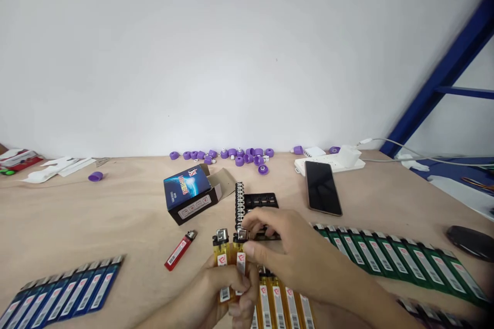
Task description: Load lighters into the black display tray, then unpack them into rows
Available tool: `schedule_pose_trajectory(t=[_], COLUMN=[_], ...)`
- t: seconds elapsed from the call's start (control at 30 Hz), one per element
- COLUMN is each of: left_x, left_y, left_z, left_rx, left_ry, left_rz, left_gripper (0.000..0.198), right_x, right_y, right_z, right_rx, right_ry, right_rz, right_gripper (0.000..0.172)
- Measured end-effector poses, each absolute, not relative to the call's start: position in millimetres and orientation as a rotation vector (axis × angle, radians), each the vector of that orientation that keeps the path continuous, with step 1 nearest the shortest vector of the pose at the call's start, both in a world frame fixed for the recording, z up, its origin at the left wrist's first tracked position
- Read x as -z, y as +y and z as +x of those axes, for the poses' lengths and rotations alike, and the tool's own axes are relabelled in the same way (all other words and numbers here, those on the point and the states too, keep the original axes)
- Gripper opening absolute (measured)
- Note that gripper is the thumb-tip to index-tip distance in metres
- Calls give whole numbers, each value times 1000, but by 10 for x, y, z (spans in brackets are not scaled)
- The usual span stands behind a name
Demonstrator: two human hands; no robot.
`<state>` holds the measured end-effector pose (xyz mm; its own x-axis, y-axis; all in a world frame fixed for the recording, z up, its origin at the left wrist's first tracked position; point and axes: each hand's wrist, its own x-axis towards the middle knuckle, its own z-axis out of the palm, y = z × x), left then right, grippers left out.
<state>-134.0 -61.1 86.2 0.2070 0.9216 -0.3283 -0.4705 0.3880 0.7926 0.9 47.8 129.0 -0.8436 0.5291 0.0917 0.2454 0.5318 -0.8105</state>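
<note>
Two yellow lighters (230,262) are grasped by the left hand (218,293); the right hand (297,256) is held at their tops, grip unclear. Blue lighters (65,290), green lighters (397,262), a red lighter (179,250), a black holder (262,201), a lighter box (191,193), a phone (323,187) and purple caps (239,157) are laid farther out on a wooden table (96,216).

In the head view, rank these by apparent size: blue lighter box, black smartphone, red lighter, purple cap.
1. Blue cardboard lighter box and black glass smartphone: too alike to rank.
2. Red plastic lighter.
3. Purple plastic cap, though it lies farther from the camera, so this placing is less sure.
</note>
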Motion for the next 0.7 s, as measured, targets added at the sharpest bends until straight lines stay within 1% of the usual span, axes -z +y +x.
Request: schedule_pose_trajectory(t=[0.07,0.13,0.2,0.23,0.3,0.37,0.43,0.47,0.57,0.7], left_x=[-859,-866,-888,-898,-897,-850,-761,-710,-584,-511], left_y=[-624,-636,-641,-640,-629,-602,-564,-545,-510,-523], left_z=[-1339,-1375,-1449,-1495,-1589,-1663,-1706,-1717,-1724,-1727], left_rx=[-1065,-1113,-1173,-1163,-1003,-712,-441,-335,-140,-139], left_ry=[923,1010,1251,1413,1713,1877,1973,2012,2082,2090], left_rz=[634,744,1013,1192,1530,1743,1878,1924,2004,2005], left_gripper=[14,16,14,18,43,69,85,90,98,98], right_x=[-1303,-1304,-1282,-1255,-1164,-1031,-887,-820,-668,-559], right_y=[420,475,637,742,951,1099,1156,1154,1082,996], right_z=[-25,-41,-32,-20,1,-4,-44,-73,-159,-211], right_rx=[-1233,-1330,-1384,-1361,-1220,-1147,-1133,-1129,-1097,-1039], right_ry=[-2475,-2371,-2170,-2073,-1933,-1901,-1937,-1966,-2056,-2154], right_rz=[-671,-643,-633,-661,-777,-858,-890,-893,-889,-878], right_gripper=[2,7,10,13,19,14,6,3,9,13])
